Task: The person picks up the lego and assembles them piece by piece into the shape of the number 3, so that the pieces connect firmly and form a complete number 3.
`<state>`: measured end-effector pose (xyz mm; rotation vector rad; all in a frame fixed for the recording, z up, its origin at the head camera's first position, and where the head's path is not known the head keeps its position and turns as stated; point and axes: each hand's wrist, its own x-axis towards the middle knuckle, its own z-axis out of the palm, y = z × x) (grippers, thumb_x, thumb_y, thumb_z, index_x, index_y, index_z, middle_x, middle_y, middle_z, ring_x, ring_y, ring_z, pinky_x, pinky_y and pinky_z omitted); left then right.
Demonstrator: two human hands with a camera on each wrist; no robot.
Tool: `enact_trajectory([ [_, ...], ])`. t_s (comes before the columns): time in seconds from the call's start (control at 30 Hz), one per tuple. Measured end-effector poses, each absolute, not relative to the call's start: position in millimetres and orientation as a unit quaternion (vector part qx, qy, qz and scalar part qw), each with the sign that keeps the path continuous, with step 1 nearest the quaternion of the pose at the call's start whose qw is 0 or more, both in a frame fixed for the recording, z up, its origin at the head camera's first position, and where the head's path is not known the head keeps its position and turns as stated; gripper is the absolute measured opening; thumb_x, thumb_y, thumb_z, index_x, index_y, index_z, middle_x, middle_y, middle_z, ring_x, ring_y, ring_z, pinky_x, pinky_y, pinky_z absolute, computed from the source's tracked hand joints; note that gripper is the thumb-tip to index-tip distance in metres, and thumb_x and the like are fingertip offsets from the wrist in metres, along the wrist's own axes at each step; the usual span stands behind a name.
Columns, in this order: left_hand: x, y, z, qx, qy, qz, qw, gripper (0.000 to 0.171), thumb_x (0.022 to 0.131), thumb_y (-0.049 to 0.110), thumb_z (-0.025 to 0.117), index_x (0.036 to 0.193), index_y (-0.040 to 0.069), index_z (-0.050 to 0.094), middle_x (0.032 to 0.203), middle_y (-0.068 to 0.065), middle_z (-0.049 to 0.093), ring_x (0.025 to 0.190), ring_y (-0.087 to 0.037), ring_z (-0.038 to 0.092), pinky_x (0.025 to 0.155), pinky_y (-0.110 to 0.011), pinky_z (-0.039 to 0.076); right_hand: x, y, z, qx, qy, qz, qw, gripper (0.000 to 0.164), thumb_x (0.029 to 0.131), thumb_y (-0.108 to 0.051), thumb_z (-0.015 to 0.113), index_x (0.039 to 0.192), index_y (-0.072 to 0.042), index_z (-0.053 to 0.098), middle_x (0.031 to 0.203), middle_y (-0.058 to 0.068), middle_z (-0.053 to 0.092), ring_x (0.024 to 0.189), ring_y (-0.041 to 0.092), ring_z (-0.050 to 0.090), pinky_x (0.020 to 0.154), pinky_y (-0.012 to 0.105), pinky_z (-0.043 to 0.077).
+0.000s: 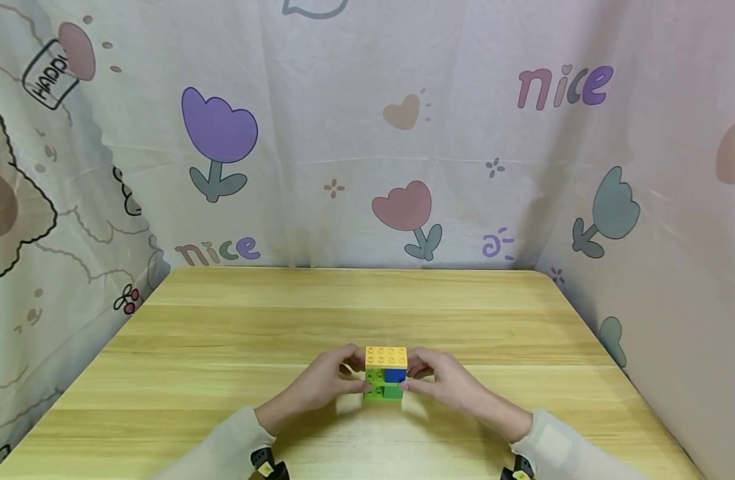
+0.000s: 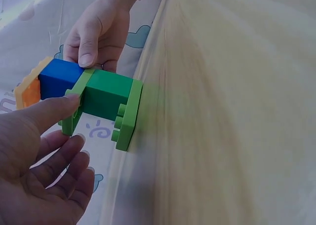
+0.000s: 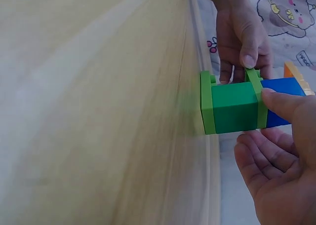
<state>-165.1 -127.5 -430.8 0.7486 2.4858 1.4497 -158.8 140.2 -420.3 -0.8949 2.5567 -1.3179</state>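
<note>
A small stack of toy building bricks [image 1: 375, 377] stands upright on the table between the two hands. From the bottom it has a light green plate [image 2: 129, 119], a green brick [image 3: 234, 106], a second light green plate [image 2: 74, 117], a blue brick [image 2: 60, 79] and a yellow plate [image 1: 386, 358] on top. My left hand [image 1: 328, 381] pinches the stack's left side, its thumb on the middle light green plate. From the right, my right hand [image 1: 453, 385] holds it, thumb near the seam of that plate and the blue brick.
The wooden table [image 1: 235, 333] extends around the stack on all sides. A printed cloth [image 1: 319, 220] hangs behind the table's far edge and along both sides. Each wrist wears a dark strapped device [image 1: 270, 465].
</note>
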Motion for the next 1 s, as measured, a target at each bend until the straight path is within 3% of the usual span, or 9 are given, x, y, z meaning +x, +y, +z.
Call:
enact_trajectory([
  [0.33, -167.7, -126.6, -431.5, 0.243, 0.828, 0.500, 0.077, 0.032, 0.083, 0.024, 0.080, 0.108, 0.011, 0.065, 0.098, 0.003, 0.062, 0.093, -0.017, 0.059, 0.083, -0.030, 0.052, -162.6, 140.4, -420.2, -0.271, 0.838, -0.468, 0.077, 0.029, 0.090, -0.029, 0.072, 0.113, -0.012, 0.064, 0.097, -0.006, 0.066, 0.090, 0.014, 0.063, 0.082, 0.030, 0.053],
  [0.67, -170.0, -126.0, -428.2, 0.221, 0.805, 0.543, 0.090, 0.034, 0.086, 0.026, 0.077, 0.112, 0.007, 0.065, 0.103, -0.003, 0.063, 0.095, -0.019, 0.060, 0.081, -0.029, 0.052, -165.6, 138.2, -416.6, -0.246, 0.805, -0.532, 0.095, 0.028, 0.091, -0.021, 0.071, 0.112, -0.002, 0.064, 0.100, 0.006, 0.066, 0.093, 0.021, 0.063, 0.080, 0.027, 0.054],
  [1.0, -170.2, -123.6, -424.0, 0.202, 0.803, 0.553, 0.094, 0.035, 0.086, 0.031, 0.076, 0.112, 0.010, 0.066, 0.104, -0.003, 0.063, 0.093, -0.020, 0.059, 0.078, -0.031, 0.052, -167.8, 138.6, -414.9, -0.218, 0.802, -0.547, 0.097, 0.032, 0.093, -0.024, 0.068, 0.116, -0.003, 0.064, 0.104, 0.006, 0.067, 0.096, 0.019, 0.064, 0.082, 0.026, 0.053],
])
